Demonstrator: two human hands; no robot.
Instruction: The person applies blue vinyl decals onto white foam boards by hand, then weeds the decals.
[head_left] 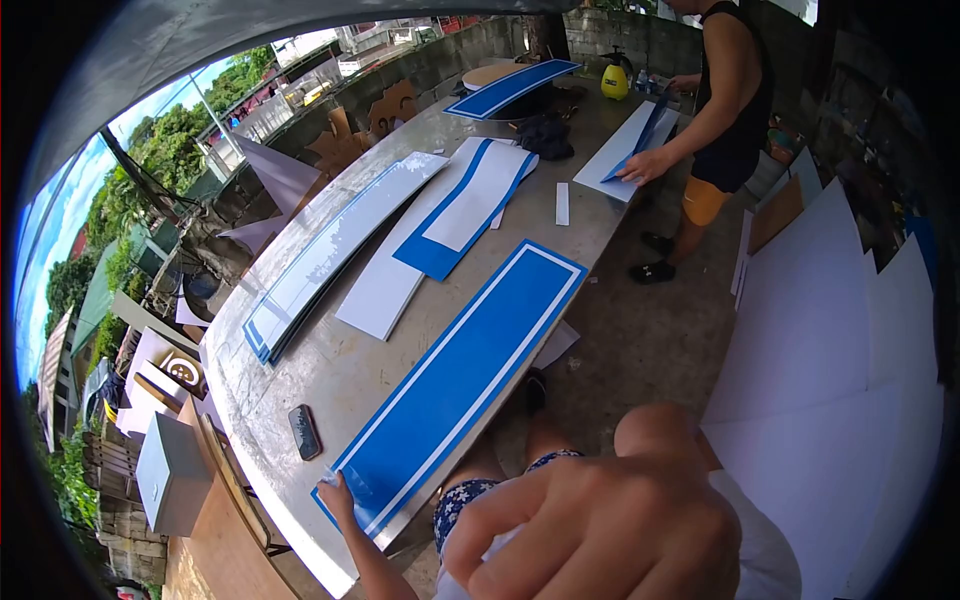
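A long blue sign panel (450,385) with a white border line lies slantwise along the table's near edge. My left hand (337,496) is at its near left corner, fingers closed at the edge. A small clear, shiny patch shows on the blue surface beside that hand. Raised close to the camera, my right hand (610,515) looms large with curled fingers; whatever is in them, if anything, is hidden. A dark phone (304,432) lies on the table to the left of the panel.
On the metal table (270,400) are a stack of white-faced panels (345,245), a white board (380,300) with a blue-bordered sheet, and another blue panel (515,88). A co-worker (725,110) handles a blue strip at the far right. White sheets (820,370) stand at right.
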